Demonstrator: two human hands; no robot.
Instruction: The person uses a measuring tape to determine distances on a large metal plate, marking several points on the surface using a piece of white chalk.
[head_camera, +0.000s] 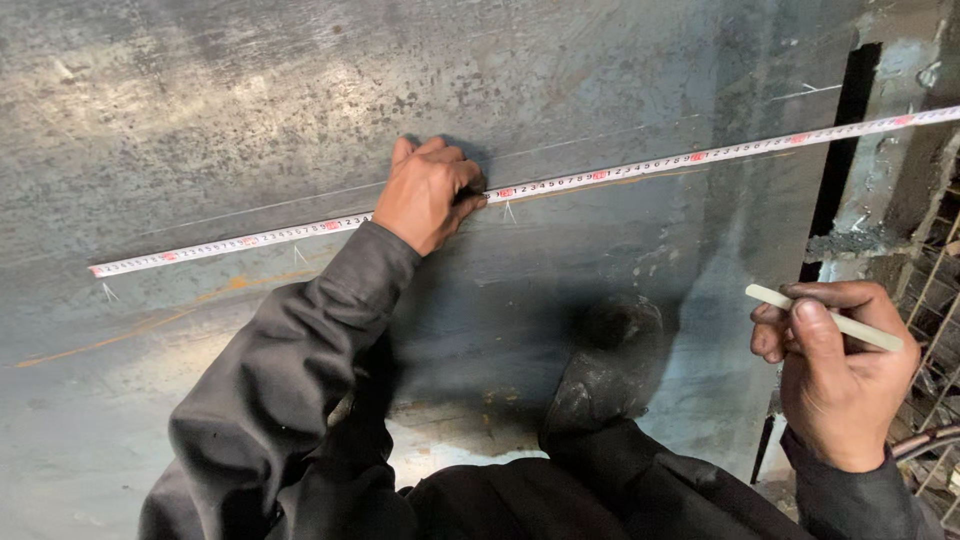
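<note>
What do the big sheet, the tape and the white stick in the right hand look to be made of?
Sheet: seemingly steel plate, dull blue-grey with dark speckles and rusty orange streaks. Measuring tape: thin, flat white band with printed marks; coated metal or fibre, unclear. White stick in the right hand: matte, flat; probably soapstone or chalk.

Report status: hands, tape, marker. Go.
Left hand pressing measuring tape flat on steel plate. Right hand off the plate, holding white marking stick. Nothing lying across the tape.
</note>
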